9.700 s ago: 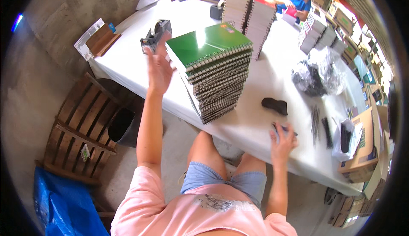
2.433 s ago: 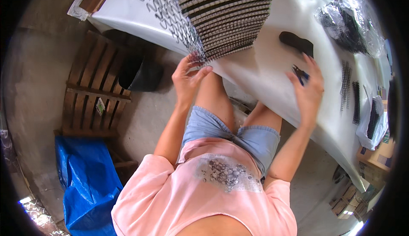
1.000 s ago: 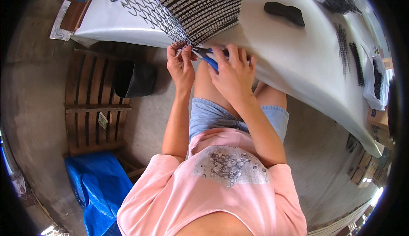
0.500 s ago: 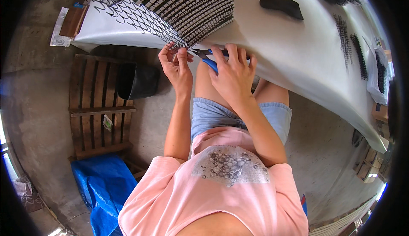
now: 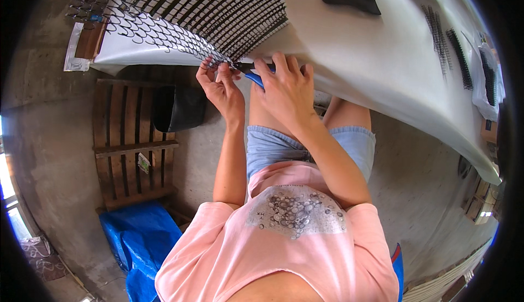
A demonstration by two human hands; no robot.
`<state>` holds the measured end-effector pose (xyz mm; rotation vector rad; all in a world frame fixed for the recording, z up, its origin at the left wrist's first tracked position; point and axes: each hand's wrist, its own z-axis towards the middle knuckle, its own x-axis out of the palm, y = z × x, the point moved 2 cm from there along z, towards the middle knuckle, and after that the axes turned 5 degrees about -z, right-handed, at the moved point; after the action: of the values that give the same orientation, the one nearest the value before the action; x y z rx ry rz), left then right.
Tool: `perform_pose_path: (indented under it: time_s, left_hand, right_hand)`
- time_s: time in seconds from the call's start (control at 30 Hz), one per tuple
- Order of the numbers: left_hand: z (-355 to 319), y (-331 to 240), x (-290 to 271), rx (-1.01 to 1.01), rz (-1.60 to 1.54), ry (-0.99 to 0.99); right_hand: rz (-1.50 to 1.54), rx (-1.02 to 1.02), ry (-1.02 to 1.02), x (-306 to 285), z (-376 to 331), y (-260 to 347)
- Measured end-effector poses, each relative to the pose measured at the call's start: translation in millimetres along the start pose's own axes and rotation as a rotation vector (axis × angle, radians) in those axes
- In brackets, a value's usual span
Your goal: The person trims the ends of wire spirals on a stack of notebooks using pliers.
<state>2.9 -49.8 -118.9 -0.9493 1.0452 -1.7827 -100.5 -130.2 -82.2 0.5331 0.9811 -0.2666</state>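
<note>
Black coils all over this one. They hang off the left side of the notebook stack as thin open loops, kinda like loose chain-link, with the far-left ones passing in front of a brown box. The stack itself is at the left of the white table, its near corner right by the near edge, and the far part is cut off. What shows is dark spine rows alternating with pale page edges, bunched tight at the near corner and fanning wider toward the far side.

Left hand is up at that near corner, fingers curled and thumb close to them, among the coil ends. Can't tell if it's actually pinching one. Right hand is wrapped partway around blue-handled pliers, fingers arched over the grips, and the dark tips point left into the same corner, by the left fingers.

Farther right on the table there's a black pouch-like thing, then loose coil strips and a whitish bag.
</note>
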Motion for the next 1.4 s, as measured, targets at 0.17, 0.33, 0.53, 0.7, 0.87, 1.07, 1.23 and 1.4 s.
perform_pose_path:
  time_s: [0.17, 0.33, 0.53, 0.7, 0.87, 1.07, 1.23, 1.4]
  left_hand:
    - [-7, 4, -6, 0.035, 0.019, -0.005]
    - [-12, -1, -10, -0.158, 0.079, -0.047]
    - [-14, -10, -10, -0.183, 0.078, 0.071]
    - [-8, -14, -9, -0.266, 0.007, 0.064]
    - [-9, -13, -10, -0.268, -0.035, 0.034]
    - [-10, -11, -12, -0.291, -0.13, 0.042]
    - [-10, -9, -13, -0.279, -0.147, 0.045]
    - [-12, -10, -11, -0.264, -0.103, 0.008]
  right_hand:
    - [-0.021, -0.013, 0.012, 3, 1, -4]
    - [-0.013, -0.032, -0.042, 14, 2, -11]
    - [0.039, 0.0, 0.027, 13, -2, -14]
    - [-0.048, 0.06, -0.082, -17, -2, -17]
    - [-0.059, 0.038, -0.136, -9, 1, -14]
    - [-0.015, -0.013, -0.197, -3, 8, -8]
    - [0.026, -0.01, -0.038, 1, 10, -8]
    - [0.032, 0.011, -0.096, -8, 7, -7]
